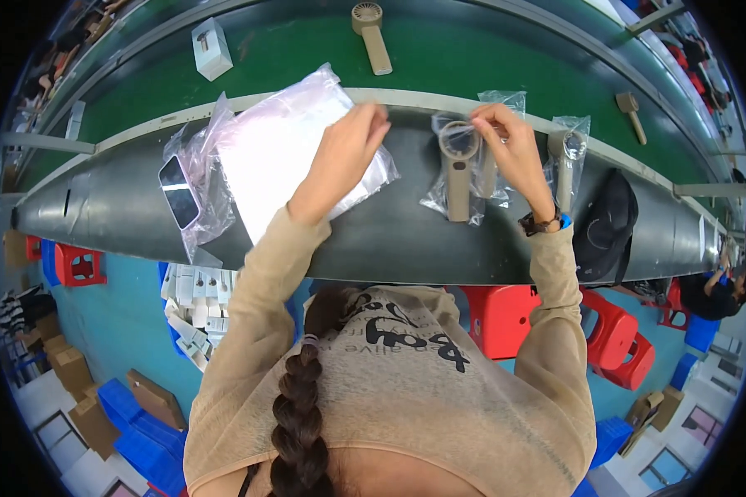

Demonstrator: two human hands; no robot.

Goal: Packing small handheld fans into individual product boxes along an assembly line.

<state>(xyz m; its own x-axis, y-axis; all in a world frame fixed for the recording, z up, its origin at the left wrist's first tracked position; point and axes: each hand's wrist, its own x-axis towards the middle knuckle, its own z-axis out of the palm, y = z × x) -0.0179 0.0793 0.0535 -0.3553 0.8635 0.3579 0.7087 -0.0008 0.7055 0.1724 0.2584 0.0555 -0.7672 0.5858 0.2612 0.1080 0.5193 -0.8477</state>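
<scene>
My right hand (pixel 510 149) is closed on the top of a clear plastic bag (pixel 439 124). Inside that bag lies a beige handheld fan (pixel 458 189) with a round head, flat on the dark bench. My left hand (pixel 344 153) is raised over a stack of pearly white plastic bags (pixel 265 149). Its fingers are curled together and slightly blurred at the tips, and I cannot make out whether anything is between them. To the right of my right hand lies another bagged fan (pixel 566 170), and a further bagged fan is partly hidden behind the first one.
A phone (pixel 179 192) rests on crumpled clear film at the left; a black cap (pixel 609 224) sits at the right. Beyond the bench edge, the green conveyor (pixel 290 50) carries a white box (pixel 212 50) and loose fans (pixel 373 40). Red stools (pixel 497 319) stand below.
</scene>
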